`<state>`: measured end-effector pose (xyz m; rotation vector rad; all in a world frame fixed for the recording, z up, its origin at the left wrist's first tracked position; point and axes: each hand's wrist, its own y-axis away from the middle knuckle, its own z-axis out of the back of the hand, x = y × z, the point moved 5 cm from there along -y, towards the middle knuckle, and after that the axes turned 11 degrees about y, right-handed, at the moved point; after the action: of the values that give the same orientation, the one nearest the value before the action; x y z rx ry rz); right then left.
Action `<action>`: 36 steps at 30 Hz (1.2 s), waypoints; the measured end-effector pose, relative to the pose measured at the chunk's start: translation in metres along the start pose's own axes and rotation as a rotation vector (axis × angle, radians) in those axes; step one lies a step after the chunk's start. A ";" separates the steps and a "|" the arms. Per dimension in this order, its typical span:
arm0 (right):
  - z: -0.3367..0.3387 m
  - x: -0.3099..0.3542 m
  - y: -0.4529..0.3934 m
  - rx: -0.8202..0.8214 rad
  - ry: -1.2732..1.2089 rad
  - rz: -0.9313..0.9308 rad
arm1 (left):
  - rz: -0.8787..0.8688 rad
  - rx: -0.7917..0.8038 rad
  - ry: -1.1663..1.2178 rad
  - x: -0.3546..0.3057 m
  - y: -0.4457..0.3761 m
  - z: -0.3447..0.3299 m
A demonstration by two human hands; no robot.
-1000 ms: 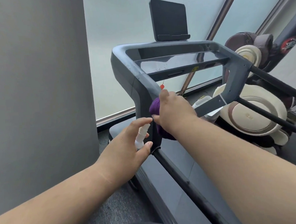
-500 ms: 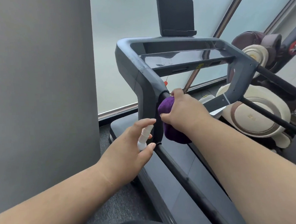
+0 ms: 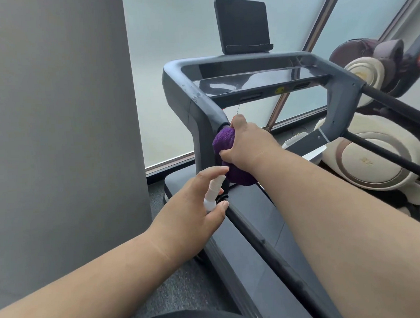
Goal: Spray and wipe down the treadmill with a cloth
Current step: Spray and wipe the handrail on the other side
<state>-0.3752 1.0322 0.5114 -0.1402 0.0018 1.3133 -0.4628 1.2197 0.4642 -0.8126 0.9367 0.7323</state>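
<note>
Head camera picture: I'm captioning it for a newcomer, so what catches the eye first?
The bunched purple cloth, gripped by the right hand against the dark grey treadmill's left upright. Just below, the left hand holds a small white spray bottle.

Gym rm: treadmill, massage chair

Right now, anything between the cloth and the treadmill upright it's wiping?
Nothing visible. The right hand grips the purple cloth directly against the treadmill upright. The left hand holds the spray bottle below, off to the side.
</note>
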 end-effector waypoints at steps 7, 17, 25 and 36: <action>-0.002 -0.030 0.043 -0.001 -0.057 -0.008 | 0.016 -0.016 -0.034 -0.024 0.017 -0.031; 0.000 -0.084 0.130 0.049 -0.128 0.042 | 0.003 -0.066 -0.038 -0.074 0.073 -0.103; -0.002 -0.126 0.195 0.037 -0.186 0.026 | 0.018 -0.092 -0.071 -0.098 0.128 -0.152; -0.010 -0.183 0.288 -0.020 -0.363 -0.014 | 0.015 -0.083 -0.069 -0.124 0.163 -0.199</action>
<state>-0.6992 0.9262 0.4871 0.0825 -0.3200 1.3093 -0.7263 1.1094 0.4598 -0.8485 0.8562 0.8120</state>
